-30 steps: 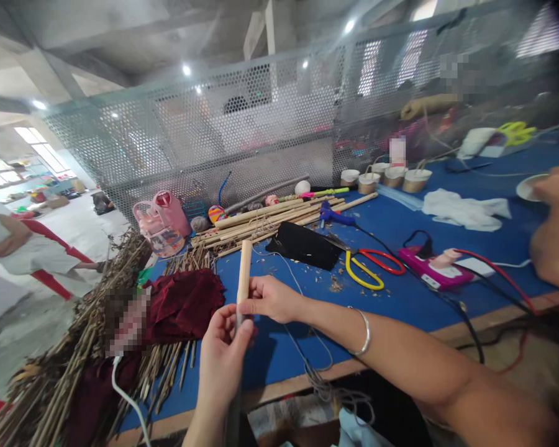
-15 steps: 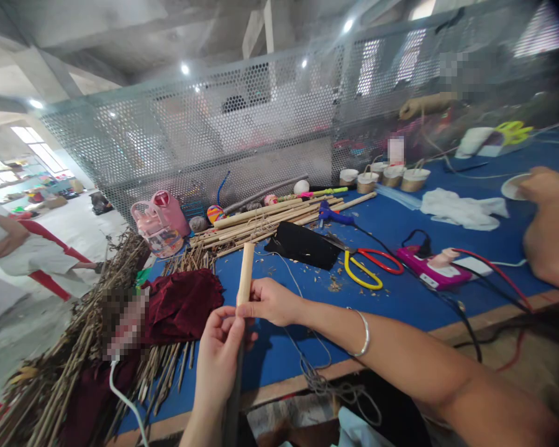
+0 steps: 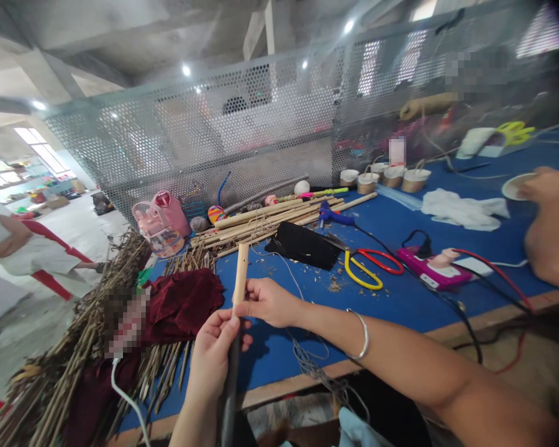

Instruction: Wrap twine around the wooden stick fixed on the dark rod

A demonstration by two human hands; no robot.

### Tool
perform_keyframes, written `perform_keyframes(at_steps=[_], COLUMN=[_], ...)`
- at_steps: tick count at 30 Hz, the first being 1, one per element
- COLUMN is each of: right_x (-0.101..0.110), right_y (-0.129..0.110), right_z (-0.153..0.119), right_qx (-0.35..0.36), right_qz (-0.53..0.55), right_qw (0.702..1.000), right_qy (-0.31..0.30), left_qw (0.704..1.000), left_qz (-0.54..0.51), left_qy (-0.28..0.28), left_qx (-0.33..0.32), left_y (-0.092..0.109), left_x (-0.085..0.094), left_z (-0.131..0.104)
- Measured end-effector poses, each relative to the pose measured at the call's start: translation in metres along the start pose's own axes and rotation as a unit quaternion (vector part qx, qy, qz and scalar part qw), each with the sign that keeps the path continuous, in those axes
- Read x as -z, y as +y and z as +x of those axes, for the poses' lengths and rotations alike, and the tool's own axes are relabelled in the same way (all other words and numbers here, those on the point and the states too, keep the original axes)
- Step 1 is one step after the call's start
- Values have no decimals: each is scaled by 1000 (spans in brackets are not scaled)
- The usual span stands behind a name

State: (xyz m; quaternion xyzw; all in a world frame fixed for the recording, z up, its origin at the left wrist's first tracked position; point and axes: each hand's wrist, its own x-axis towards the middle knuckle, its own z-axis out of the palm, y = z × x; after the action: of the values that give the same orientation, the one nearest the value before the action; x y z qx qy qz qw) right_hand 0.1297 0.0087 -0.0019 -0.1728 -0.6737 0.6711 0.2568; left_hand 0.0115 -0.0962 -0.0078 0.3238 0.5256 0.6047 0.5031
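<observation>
Both of my hands are closed around a wooden stick (image 3: 241,273) above the table's near edge. Its bare, pale upper end points away from me, and its lower length (image 3: 230,391) is covered in grey. My left hand (image 3: 213,347) grips it where the grey covering begins. Just above, my right hand (image 3: 270,302) pinches the wood from the right side, with a bracelet on the wrist. Loose grey yarn (image 3: 312,366) lies tangled over the table edge below my right forearm, and a thin strand runs up the tabletop.
A dark red cloth (image 3: 184,304) and a heap of dry stalks (image 3: 69,347) lie left. Wooden sticks (image 3: 270,220), a black cloth (image 3: 302,245), scissors (image 3: 363,276), a glue gun (image 3: 335,215) and a purple power strip (image 3: 435,270) lie beyond. Another person's hand (image 3: 552,186) is at right.
The stick and both hands have shifted slightly left. The stick has turned a little, showing small dark marks on its bare end. The hanging yarn has moved.
</observation>
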Motion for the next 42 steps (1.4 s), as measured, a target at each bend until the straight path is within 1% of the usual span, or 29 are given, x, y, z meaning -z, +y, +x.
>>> perform_keyframes(at_steps=[4,6,9,12,16,19,22,26,30,34,38,42], right_x=[-1,-2,-2,-3,-2,1,2,0,-3,-6,-6,-6], right_y=[-3,-4,-4,-4,-2,-2,-1,2,7,9,7,6], right_z=[0,0,0,1,1,1,0,-2,-3,-3,-4,-5], right_qx=[-8,-11,-16,-22,-35,-31,-16,-4,-23,-34,-46,-53], right_qz=[35,43,48,53,62,77,114,126,139,148,169,188], right_qw=[999,999,999,998,997,994,989,987,979,975,971,967], right_qy=[-20,-19,-14,-20,-39,-65,-89,-102,-147,-162,-163,-161], left_qw=[998,998,998,997,997,998,998,999,998,996,990,984], left_qz=[-28,-22,15,48,28,30,20,-14,-41,-59,-102,-138], left_qy=[-54,-64,-57,-65,-65,-55,-48,-23,4,-16,-47,-48], left_qx=[13,6,-4,7,37,32,24,31,48,64,85,103], left_y=[-7,-8,-5,-1,-1,-3,-5,-3,3,4,1,-1], left_x=[1,-1,-4,-6,-6,-7,-6,-6,-7,-6,0,3], left_z=[2,1,-3,-7,-8,-8,-8,-10,-12,-12,-10,-8])
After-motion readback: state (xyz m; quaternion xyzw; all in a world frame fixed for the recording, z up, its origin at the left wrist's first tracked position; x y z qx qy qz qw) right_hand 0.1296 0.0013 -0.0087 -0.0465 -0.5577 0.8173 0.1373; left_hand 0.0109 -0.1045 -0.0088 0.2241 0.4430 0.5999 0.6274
